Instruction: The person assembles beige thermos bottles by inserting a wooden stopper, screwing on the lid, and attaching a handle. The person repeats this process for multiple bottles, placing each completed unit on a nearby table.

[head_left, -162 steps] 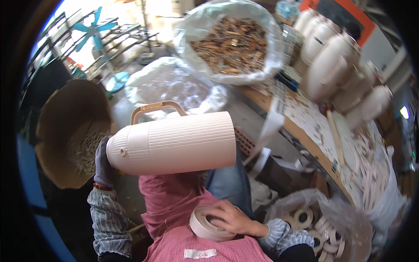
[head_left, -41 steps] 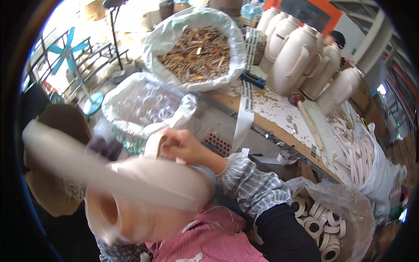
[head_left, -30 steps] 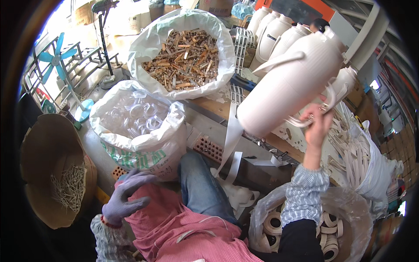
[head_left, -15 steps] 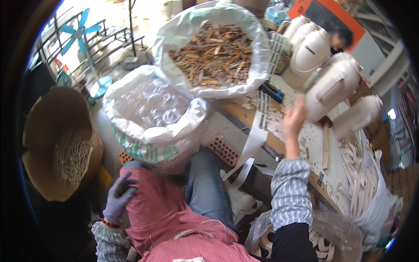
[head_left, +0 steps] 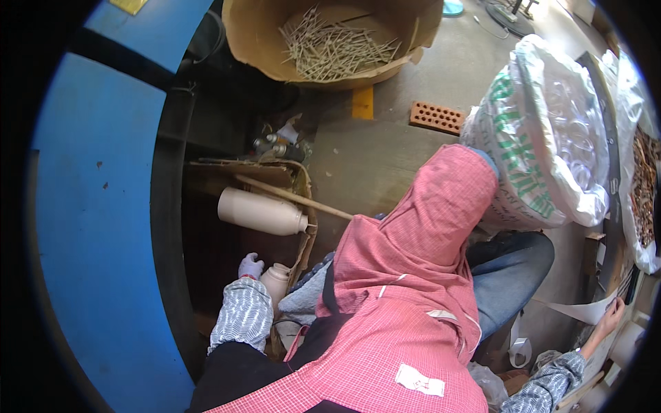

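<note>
My left hand (head_left: 251, 266), in a lavender glove, reaches down into a cardboard box (head_left: 303, 186) on my left. Its fingers are loosely bent, with nothing visible in them. Right beside it stands a cream bottle-shaped shell (head_left: 275, 277) with a narrow neck. A second cream shell (head_left: 258, 211) lies on its side in the box, neck to the right. My bare right hand (head_left: 611, 315) is far right at the workbench edge, against the end of a white strip (head_left: 582, 312). Its fingers are small and partly hidden there, so a grip on the strip cannot be made out.
A wooden stick (head_left: 296, 197) crosses the box rim. Beyond stands a cardboard drum (head_left: 406, 65) with thin pale sticks. A white sack (head_left: 513, 151) of clear plastic rings is at the right, near a perforated brick (head_left: 437, 117). A blue panel (head_left: 103, 227) rises at the left.
My view has swung left and down. The left hand has gone from beside my knee into the cardboard box. My right hand has come from above the bench to its edge beside the white strip.
</note>
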Motion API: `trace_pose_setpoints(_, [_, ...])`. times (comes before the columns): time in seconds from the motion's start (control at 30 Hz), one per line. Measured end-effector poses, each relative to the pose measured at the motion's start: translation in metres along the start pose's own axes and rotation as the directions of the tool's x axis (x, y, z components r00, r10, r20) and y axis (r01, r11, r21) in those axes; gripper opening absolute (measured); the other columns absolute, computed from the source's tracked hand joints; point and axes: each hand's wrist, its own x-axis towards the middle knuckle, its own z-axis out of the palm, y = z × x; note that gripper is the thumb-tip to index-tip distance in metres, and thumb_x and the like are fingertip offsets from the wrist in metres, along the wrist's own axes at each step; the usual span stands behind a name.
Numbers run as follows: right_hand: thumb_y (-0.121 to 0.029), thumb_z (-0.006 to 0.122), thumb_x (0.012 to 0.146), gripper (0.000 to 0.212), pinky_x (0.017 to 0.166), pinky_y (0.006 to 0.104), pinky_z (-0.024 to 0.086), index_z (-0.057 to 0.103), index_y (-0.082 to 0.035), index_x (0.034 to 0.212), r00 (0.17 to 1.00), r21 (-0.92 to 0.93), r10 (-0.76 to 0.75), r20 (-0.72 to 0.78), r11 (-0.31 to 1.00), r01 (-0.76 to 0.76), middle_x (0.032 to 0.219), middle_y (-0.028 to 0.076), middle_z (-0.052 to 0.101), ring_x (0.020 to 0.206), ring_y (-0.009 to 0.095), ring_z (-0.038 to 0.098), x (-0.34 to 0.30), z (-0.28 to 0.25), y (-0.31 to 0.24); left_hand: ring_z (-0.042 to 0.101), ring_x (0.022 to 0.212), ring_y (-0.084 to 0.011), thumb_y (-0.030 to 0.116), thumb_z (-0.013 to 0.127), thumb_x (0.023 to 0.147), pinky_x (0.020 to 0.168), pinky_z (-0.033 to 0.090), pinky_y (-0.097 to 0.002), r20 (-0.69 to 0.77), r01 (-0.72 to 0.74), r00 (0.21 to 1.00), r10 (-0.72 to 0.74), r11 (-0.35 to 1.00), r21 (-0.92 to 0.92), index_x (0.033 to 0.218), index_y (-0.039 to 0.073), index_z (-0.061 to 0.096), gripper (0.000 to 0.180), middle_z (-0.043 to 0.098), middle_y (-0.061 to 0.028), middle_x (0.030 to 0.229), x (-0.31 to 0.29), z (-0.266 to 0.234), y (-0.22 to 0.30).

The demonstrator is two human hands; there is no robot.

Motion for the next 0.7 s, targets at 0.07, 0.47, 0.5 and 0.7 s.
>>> trace_pose_setpoints(0.07, [-0.019,0.057,0.097,0.021,0.088,0.0364,0.047,0.067,-0.005,0.109,0.993,-0.214,-0.110,-0.046,0.972,0.098,0.113,0.009,0.066,0.102,0.027,0.062,0.012,-0.014,-0.016,0.056,0.119,-0.0314,0.026,0.066,0.077,0.102,0.045,-0.0392,0.105,-0.078,0.992,0.065,0.990,0.121,0.128,0.011,0.059,0.054,0.058,-0.0167,0.130,-0.030,0.014,0.017])
trace_pose_setpoints(0.47, [-0.010,0.062,0.094,0.014,0.087,0.0337,0.047,0.064,-0.004,0.106,0.921,-0.028,-0.257,-0.293,0.965,0.260,0.108,0.007,0.064,0.100,0.022,0.059,-0.023,-0.051,-0.188,0.051,0.125,-0.0313,0.021,0.050,0.091,0.102,0.043,-0.0472,0.454,-0.436,0.863,0.223,0.782,0.445,0.139,0.023,0.046,0.048,0.044,-0.0075,0.145,0.007,0.119,-0.024])
trace_pose_setpoints(0.5, [-0.009,0.062,0.094,0.014,0.087,0.0326,0.047,0.064,-0.004,0.106,0.928,0.043,-0.234,-0.290,0.966,0.257,0.108,0.007,0.064,0.100,0.021,0.059,-0.023,-0.049,-0.193,0.051,0.125,-0.0313,0.021,0.050,0.091,0.102,0.043,-0.0469,0.471,-0.448,0.855,0.218,0.769,0.456,0.140,0.023,0.044,0.049,0.043,-0.0076,0.145,0.008,0.112,-0.019])
trace_pose_setpoints(0.7, [-0.010,0.060,0.096,0.012,0.081,0.0259,0.045,0.062,-0.005,0.107,0.956,0.343,-0.161,-0.244,0.908,0.241,0.106,0.003,0.062,0.094,0.013,0.056,-0.035,-0.023,-0.241,0.049,0.127,-0.0314,0.019,0.048,0.091,0.102,0.044,-0.0450,0.547,-0.341,0.836,-0.047,0.737,0.584,0.145,0.022,0.037,0.055,0.039,-0.0086,0.149,-0.033,0.054,0.011])
